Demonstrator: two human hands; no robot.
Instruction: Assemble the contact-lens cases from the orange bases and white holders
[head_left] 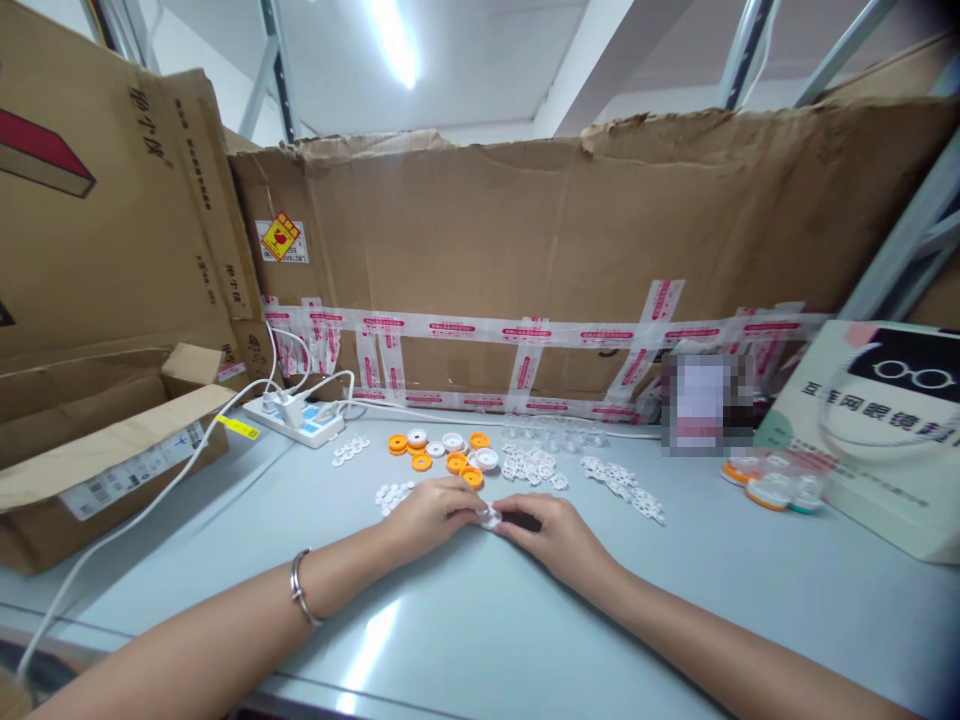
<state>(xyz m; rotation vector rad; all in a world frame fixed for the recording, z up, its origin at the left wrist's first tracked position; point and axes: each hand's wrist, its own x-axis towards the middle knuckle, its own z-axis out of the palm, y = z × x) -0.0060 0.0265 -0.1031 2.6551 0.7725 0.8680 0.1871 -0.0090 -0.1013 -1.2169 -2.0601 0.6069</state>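
Here, small white part (pixel 490 517): between both hands, low at the surface (pixel 480 630), just in front of the orange and white round pieces (pixel 456 463).
Left hand (pixel 429 515): pinching the part's left side between thumb and bunched fingers.
Right hand (pixel 553 530): pinching the opposite edge with the tips of thumb and curled fingers, leaving a hollow behind the grip.
Weight and feel: probably very light, fairly stiff and smooth, like moulded plastic; perhaps apt to slip from the fingers.
Fragility: likely safe under a gentle pinch, less so under hard bending at any thin spot.
Best hold: by the outer edge, one side to each hand, keeping the middle uncovered.
View of the part: tiny and partly hidden by the fingers; hard to tell exact shape, or whether single or in two pieces.
Beside the left hand: small white discs (pixel 392 497), just beyond the knuckles.
Beyond the right hand: loose heap of flat white pieces (pixel 531 466); farther right, a long scatter of white perforated pieces (pixel 622 487).
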